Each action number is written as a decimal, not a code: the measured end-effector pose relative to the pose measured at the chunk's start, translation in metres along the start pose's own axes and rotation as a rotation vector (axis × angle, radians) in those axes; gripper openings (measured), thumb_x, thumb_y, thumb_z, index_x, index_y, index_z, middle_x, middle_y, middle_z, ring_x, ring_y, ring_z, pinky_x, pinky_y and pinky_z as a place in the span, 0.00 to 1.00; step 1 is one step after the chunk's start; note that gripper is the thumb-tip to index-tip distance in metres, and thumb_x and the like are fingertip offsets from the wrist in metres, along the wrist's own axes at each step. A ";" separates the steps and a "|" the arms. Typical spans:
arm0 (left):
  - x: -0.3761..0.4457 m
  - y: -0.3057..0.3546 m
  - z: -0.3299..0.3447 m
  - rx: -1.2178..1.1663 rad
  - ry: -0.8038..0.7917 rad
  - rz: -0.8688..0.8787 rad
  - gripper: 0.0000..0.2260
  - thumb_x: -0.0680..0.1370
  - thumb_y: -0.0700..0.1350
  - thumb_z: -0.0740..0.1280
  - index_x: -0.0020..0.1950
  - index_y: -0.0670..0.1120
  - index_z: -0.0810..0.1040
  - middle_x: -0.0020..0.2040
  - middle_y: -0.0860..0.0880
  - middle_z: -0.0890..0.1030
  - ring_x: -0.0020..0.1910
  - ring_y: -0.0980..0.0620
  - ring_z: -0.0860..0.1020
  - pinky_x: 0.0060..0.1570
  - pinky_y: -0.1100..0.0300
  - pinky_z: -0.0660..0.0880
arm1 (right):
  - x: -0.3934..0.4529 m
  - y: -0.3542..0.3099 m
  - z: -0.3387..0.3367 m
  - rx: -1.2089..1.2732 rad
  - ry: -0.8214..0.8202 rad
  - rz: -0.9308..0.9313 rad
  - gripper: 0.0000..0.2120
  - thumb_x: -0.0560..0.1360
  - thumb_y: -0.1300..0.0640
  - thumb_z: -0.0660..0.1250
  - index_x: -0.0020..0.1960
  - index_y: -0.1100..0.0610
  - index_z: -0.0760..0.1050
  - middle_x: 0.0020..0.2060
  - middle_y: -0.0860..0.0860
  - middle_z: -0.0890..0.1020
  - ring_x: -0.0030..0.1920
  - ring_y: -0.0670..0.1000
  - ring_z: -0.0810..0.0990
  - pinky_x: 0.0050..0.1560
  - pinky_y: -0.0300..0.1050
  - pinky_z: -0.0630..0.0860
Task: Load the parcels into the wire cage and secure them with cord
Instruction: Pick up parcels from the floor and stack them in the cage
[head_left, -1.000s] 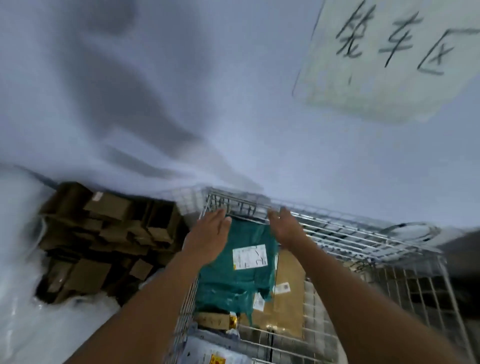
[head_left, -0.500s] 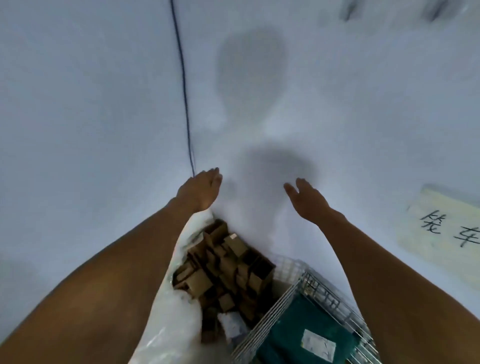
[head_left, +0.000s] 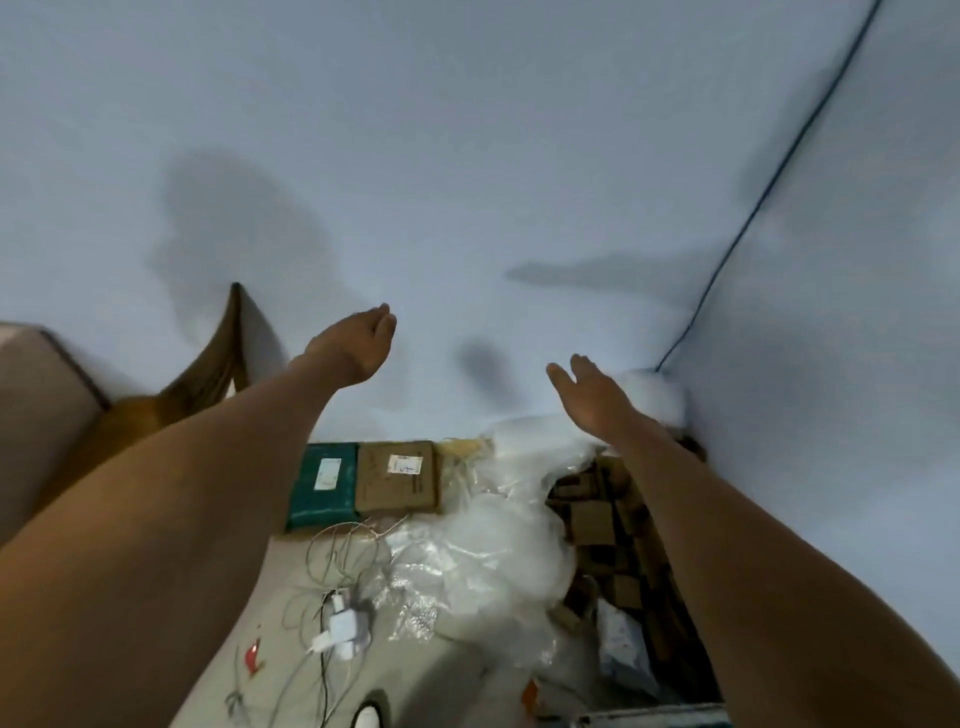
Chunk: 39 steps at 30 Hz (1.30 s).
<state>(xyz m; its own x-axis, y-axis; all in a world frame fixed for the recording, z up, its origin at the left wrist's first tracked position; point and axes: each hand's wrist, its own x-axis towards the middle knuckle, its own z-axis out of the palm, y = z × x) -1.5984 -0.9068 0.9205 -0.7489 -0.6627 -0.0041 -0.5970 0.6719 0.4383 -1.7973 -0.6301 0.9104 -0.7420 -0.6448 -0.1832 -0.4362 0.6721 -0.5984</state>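
Parcels: a teal parcel (head_left: 323, 483) and a brown cardboard parcel (head_left: 397, 476), each with a white label, lie side by side on the floor (head_left: 291, 582) against the wall (head_left: 467, 156). Both sit below and between the two hands, nearer the left forearm. Neither hand touches them.

Left hand (head_left: 358, 343): raised in front of the wall, fingers loosely curled, holding nothing.

Right hand (head_left: 592, 400): raised at a similar height, well apart from the left hand, fingers extended and relaxed, holding nothing.

Below the right hand, a heap of clear plastic wrap (head_left: 498, 530) lies on the floor, just beside the brown cardboard parcel. Under the right forearm is a pile of small cardboard boxes (head_left: 597, 519).

Below the left forearm, thin white cables (head_left: 343, 556) and white chargers (head_left: 343, 626) lie on the floor.

A dark cable (head_left: 769, 192) runs down the corner of the wall above the right hand.

To the left of the left forearm stands brown furniture (head_left: 208, 374); its type cannot be determined.

A strip of wire cage (head_left: 654, 714) appears at the bottom edge, beside the right forearm.
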 end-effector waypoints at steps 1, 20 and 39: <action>0.007 -0.026 -0.003 -0.004 -0.003 -0.027 0.28 0.86 0.58 0.45 0.83 0.45 0.59 0.82 0.47 0.61 0.81 0.47 0.59 0.78 0.54 0.54 | 0.015 -0.017 0.021 -0.020 -0.033 -0.015 0.35 0.84 0.39 0.53 0.81 0.60 0.54 0.81 0.58 0.58 0.80 0.56 0.56 0.78 0.52 0.53; 0.151 -0.263 0.190 -0.361 -0.121 -0.485 0.28 0.85 0.62 0.45 0.78 0.50 0.68 0.75 0.42 0.72 0.71 0.41 0.72 0.67 0.50 0.67 | 0.289 -0.062 0.311 -0.193 -0.280 -0.072 0.32 0.85 0.40 0.52 0.79 0.62 0.60 0.78 0.59 0.65 0.78 0.57 0.62 0.75 0.49 0.58; 0.270 -0.443 0.638 -0.859 -0.101 -1.102 0.26 0.86 0.58 0.51 0.81 0.48 0.63 0.81 0.47 0.64 0.78 0.51 0.62 0.77 0.54 0.56 | 0.521 0.258 0.687 -0.307 -0.717 0.174 0.34 0.85 0.41 0.50 0.82 0.61 0.49 0.82 0.57 0.54 0.82 0.54 0.52 0.80 0.49 0.51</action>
<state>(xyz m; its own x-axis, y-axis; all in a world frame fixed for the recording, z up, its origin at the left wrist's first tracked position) -1.7197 -1.1726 0.1516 -0.0553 -0.6596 -0.7496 -0.5516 -0.6056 0.5736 -1.9468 -1.0429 0.1251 -0.3496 -0.5282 -0.7738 -0.5419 0.7878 -0.2928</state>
